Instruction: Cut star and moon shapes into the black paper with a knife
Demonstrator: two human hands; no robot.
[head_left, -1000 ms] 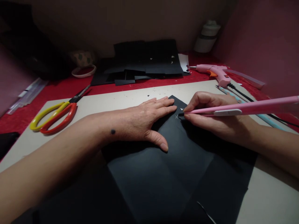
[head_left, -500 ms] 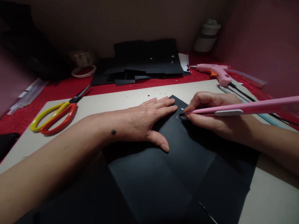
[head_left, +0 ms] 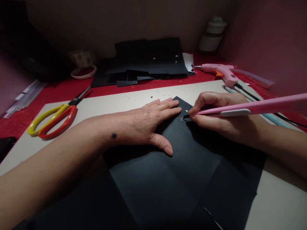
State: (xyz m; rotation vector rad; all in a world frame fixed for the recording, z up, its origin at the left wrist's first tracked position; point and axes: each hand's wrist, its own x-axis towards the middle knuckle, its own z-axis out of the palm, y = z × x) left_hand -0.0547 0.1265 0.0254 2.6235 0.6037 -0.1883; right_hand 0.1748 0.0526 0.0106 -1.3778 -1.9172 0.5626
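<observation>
- Head view, one camera only; all entries below are read from it.
- Left hand: one, laid flat with palm down and fingers spread on the black paper sheet; it clasps nothing, only presses the sheet near its far corner, thumb splayed toward the viewer.
- Right hand: one, fingers pinched closed round the front end of a pink craft knife; the dark tip of the tool meets the sheet at a small white cross-shaped mark, just beside the left fingertips.
- Black paper sheet: one, creased into quarters, lying on a beige cutting board with one corner pointing away; its near edge runs out of the bottom of the frame, and part is covered by both forearms.
- Hard to make out: the blade itself is too small and dark to read; a second tiny pale mark lies on the sheet just beyond the cross.
- Scissors: one pair, yellow and red handles, on the board's left side, well apart from the hands.
- Glue gun: one, pink, on the red cloth at far right; its cable runs off frame.
- Stack of black paper: one pile, sheet count not legible.
- White container: one, far right corner, dim.
</observation>
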